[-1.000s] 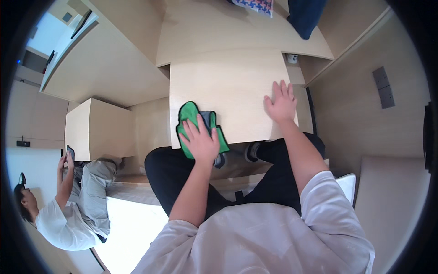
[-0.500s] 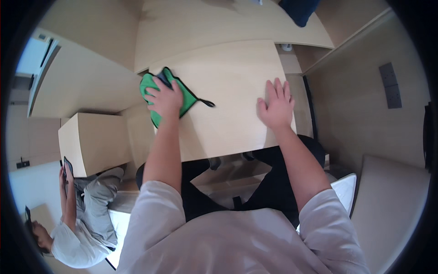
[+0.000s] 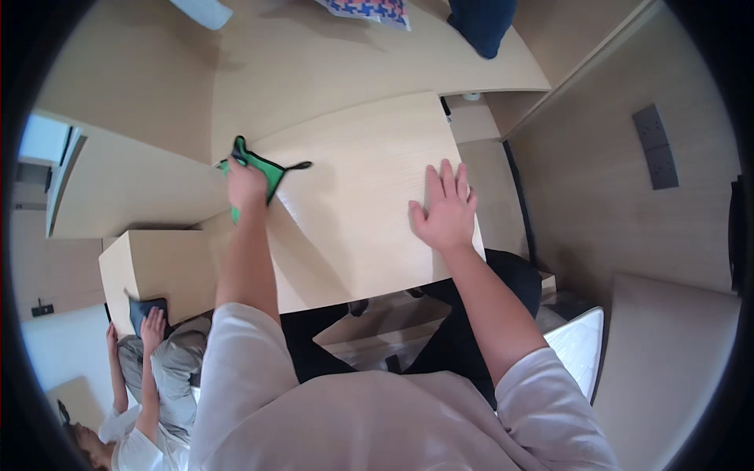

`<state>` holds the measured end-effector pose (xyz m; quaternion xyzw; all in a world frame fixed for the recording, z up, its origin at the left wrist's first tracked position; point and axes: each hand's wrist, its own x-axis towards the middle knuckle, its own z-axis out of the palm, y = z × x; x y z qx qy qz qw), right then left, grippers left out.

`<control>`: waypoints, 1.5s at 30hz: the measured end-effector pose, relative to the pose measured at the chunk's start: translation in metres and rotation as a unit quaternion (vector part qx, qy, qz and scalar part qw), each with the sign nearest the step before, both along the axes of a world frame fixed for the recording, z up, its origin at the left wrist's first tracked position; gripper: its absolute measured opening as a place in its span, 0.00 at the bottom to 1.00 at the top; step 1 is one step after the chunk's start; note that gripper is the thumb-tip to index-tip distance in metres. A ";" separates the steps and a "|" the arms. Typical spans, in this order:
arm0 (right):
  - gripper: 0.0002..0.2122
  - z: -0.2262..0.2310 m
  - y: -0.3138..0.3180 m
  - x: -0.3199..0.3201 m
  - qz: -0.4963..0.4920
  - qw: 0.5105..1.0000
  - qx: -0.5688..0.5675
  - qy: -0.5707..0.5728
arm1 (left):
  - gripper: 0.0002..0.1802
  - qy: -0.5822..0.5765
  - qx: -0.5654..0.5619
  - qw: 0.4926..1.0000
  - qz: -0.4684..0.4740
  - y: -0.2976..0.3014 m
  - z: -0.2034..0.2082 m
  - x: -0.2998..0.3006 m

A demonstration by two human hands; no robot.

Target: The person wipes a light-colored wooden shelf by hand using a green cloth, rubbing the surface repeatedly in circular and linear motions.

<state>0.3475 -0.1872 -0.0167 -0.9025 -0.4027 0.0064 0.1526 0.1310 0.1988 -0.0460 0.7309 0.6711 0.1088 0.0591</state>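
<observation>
A green cloth with black trim and a black hanging loop lies bunched at the left edge of the pale wooden tabletop. My left hand is closed on it, fingers curled at that edge; part of the cloth is hidden beneath the hand. Near the tabletop's right edge, my right hand rests flat with its fingers spread and holds nothing.
A seated person at lower left holds a dark cloth against a wooden box-shaped cabinet. Beyond the tabletop, a dark blue item and a patterned bag lie on the wooden surface. A wall socket panel is at right.
My left hand and the green cloth have moved to the tabletop's left edge, and the cloth is more bunched. My right hand remains flat. The other person's dark cloth now lies against the cabinet.
</observation>
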 end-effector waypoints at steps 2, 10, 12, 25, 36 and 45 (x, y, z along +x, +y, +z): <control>0.37 0.001 -0.004 0.005 -0.017 1.000 -0.020 0.008 | 0.40 0.003 -0.025 1.000 0.000 -0.049 0.009 -0.002; 0.35 -0.004 0.003 0.000 -0.018 1.000 -0.025 -0.005 | 0.46 0.070 0.068 0.991 -0.086 -0.237 0.008 -0.091; 0.34 -0.004 -0.001 0.000 -0.019 0.999 -0.029 0.000 | 0.47 0.070 0.020 0.990 -0.118 -0.283 0.013 -0.101; 0.30 -0.015 -0.006 0.001 -0.047 0.999 -0.003 -0.016 | 0.48 0.071 0.022 0.974 -0.214 -0.245 0.017 -0.056; 0.36 0.005 -0.003 -0.001 -0.015 0.999 -0.034 -0.006 | 0.42 0.114 -0.012 0.983 -0.140 -0.072 0.010 0.109; 0.37 -0.004 -0.006 0.005 -0.002 1.000 0.022 0.008 | 0.43 0.093 -0.010 0.933 -0.347 -0.177 0.024 0.198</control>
